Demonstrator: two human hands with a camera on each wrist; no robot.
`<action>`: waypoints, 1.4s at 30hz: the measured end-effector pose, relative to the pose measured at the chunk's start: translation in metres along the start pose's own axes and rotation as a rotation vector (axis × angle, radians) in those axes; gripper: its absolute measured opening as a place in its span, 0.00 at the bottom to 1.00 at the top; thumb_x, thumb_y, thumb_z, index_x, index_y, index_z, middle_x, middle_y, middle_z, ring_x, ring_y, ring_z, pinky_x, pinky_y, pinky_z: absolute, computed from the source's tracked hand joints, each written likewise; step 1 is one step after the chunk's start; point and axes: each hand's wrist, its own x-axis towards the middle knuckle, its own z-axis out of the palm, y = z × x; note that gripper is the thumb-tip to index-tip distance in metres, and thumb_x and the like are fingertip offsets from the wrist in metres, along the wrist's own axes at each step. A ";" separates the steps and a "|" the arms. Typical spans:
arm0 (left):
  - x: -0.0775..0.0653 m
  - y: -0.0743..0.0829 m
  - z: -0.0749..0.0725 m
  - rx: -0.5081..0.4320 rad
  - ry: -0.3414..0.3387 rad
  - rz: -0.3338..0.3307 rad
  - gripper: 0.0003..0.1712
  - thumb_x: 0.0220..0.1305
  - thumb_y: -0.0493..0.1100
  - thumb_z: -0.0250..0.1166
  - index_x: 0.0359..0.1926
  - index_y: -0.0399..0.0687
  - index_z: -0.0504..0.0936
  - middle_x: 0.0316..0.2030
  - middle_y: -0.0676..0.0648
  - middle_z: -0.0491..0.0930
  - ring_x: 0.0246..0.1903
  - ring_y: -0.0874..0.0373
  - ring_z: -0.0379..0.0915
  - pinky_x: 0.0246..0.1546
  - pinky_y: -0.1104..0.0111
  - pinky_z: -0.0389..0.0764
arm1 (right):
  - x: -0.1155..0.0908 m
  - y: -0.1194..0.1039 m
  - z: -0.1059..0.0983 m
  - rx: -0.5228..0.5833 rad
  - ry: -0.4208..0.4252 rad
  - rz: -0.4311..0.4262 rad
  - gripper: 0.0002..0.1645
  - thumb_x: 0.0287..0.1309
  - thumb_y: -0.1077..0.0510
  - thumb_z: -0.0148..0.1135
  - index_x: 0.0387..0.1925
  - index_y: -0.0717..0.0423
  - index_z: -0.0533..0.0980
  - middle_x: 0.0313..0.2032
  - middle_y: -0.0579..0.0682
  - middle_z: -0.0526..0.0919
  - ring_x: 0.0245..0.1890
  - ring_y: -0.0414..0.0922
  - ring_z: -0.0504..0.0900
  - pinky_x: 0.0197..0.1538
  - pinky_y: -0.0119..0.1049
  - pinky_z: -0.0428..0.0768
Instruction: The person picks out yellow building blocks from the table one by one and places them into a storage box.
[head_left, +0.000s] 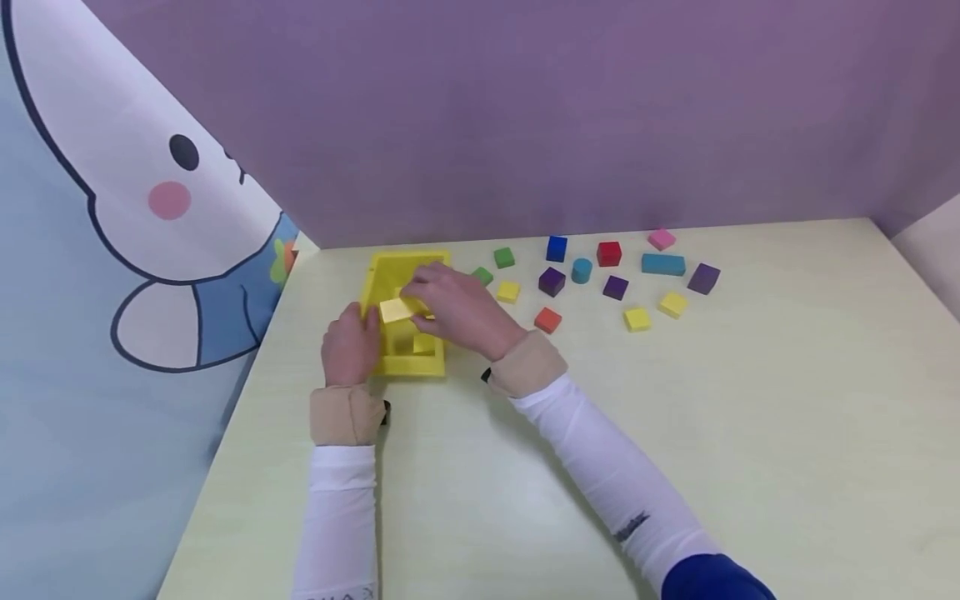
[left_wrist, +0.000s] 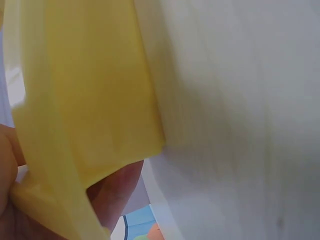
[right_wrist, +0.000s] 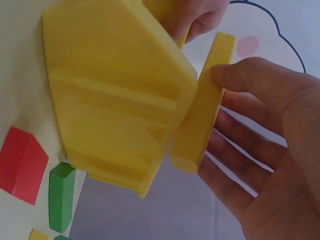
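A yellow plastic bin (head_left: 408,367) stands at the left of the table, with a yellow block (head_left: 424,342) lying inside it. My left hand (head_left: 350,343) grips the bin's left rim; in the left wrist view, fingers (left_wrist: 117,192) show on both sides of the yellow wall. Over the bin, my right hand (head_left: 468,310) holds a long yellow block (right_wrist: 205,110) between thumb and fingers. That block is beside the bin's upper edge in the right wrist view, tilted.
To the bin's right lie several loose blocks, among them a green block (head_left: 504,257), a red block (head_left: 609,253), a blue cylinder (head_left: 581,270), a long blue block (head_left: 663,264) and an orange block (head_left: 547,320). A purple wall (head_left: 525,125) rises behind the table (head_left: 750,433).
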 end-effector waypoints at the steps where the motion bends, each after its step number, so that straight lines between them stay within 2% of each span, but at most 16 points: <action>1: 0.000 0.000 0.000 0.001 0.000 0.002 0.23 0.70 0.55 0.37 0.38 0.40 0.68 0.26 0.41 0.70 0.23 0.48 0.67 0.23 0.59 0.66 | 0.001 0.000 0.001 -0.016 -0.006 -0.012 0.20 0.56 0.49 0.58 0.51 0.47 0.76 0.47 0.43 0.76 0.49 0.39 0.71 0.52 0.27 0.67; 6: 0.000 0.002 0.001 0.013 -0.006 0.004 0.23 0.70 0.55 0.37 0.37 0.41 0.68 0.25 0.41 0.70 0.22 0.48 0.66 0.23 0.60 0.66 | 0.005 0.003 0.002 -0.066 -0.023 -0.070 0.20 0.56 0.51 0.58 0.51 0.48 0.76 0.47 0.44 0.76 0.49 0.41 0.70 0.53 0.28 0.66; 11: 0.000 0.001 0.001 0.012 -0.011 -0.010 0.22 0.70 0.55 0.37 0.38 0.41 0.68 0.25 0.41 0.70 0.22 0.48 0.66 0.23 0.60 0.66 | 0.010 0.002 0.005 -0.068 -0.051 -0.084 0.19 0.54 0.53 0.59 0.49 0.50 0.77 0.44 0.45 0.75 0.47 0.42 0.69 0.51 0.30 0.67; 16: 0.000 0.002 -0.001 0.015 -0.044 -0.035 0.22 0.70 0.55 0.37 0.39 0.42 0.67 0.26 0.42 0.69 0.22 0.50 0.66 0.23 0.62 0.67 | 0.016 -0.003 0.010 -0.060 -0.085 -0.093 0.13 0.52 0.56 0.59 0.41 0.52 0.79 0.38 0.45 0.73 0.41 0.43 0.66 0.44 0.30 0.67; 20: 0.000 0.003 -0.001 0.014 -0.055 -0.055 0.21 0.70 0.55 0.37 0.39 0.43 0.67 0.26 0.42 0.69 0.22 0.50 0.66 0.23 0.62 0.67 | 0.019 -0.007 0.015 -0.069 -0.080 -0.094 0.10 0.50 0.59 0.59 0.37 0.53 0.80 0.34 0.45 0.73 0.38 0.43 0.65 0.38 0.28 0.67; 27: 0.001 0.004 0.000 0.010 -0.049 -0.067 0.21 0.70 0.55 0.38 0.40 0.42 0.67 0.26 0.43 0.69 0.23 0.51 0.66 0.24 0.63 0.67 | 0.024 -0.012 0.023 -0.142 -0.092 -0.115 0.09 0.53 0.58 0.61 0.38 0.52 0.80 0.34 0.45 0.76 0.37 0.42 0.67 0.37 0.28 0.68; 31: 0.001 0.004 0.000 0.010 -0.043 -0.063 0.21 0.70 0.54 0.38 0.40 0.42 0.67 0.26 0.43 0.69 0.23 0.50 0.66 0.24 0.63 0.67 | 0.027 -0.013 0.030 -0.174 -0.108 -0.110 0.10 0.53 0.56 0.62 0.39 0.51 0.80 0.35 0.45 0.77 0.36 0.43 0.68 0.38 0.29 0.69; 36: 0.001 0.003 0.001 0.005 -0.053 -0.065 0.22 0.70 0.55 0.38 0.41 0.42 0.67 0.27 0.43 0.70 0.23 0.51 0.67 0.24 0.63 0.68 | 0.030 -0.013 0.039 -0.206 -0.113 -0.091 0.08 0.55 0.59 0.59 0.37 0.50 0.80 0.34 0.45 0.79 0.34 0.42 0.69 0.35 0.29 0.70; 42: 0.002 0.003 0.002 0.004 -0.055 -0.060 0.21 0.70 0.55 0.38 0.41 0.42 0.67 0.27 0.43 0.70 0.24 0.50 0.67 0.25 0.63 0.68 | 0.032 -0.013 0.047 -0.157 -0.130 -0.055 0.08 0.56 0.62 0.55 0.35 0.51 0.79 0.29 0.44 0.78 0.29 0.41 0.71 0.32 0.28 0.70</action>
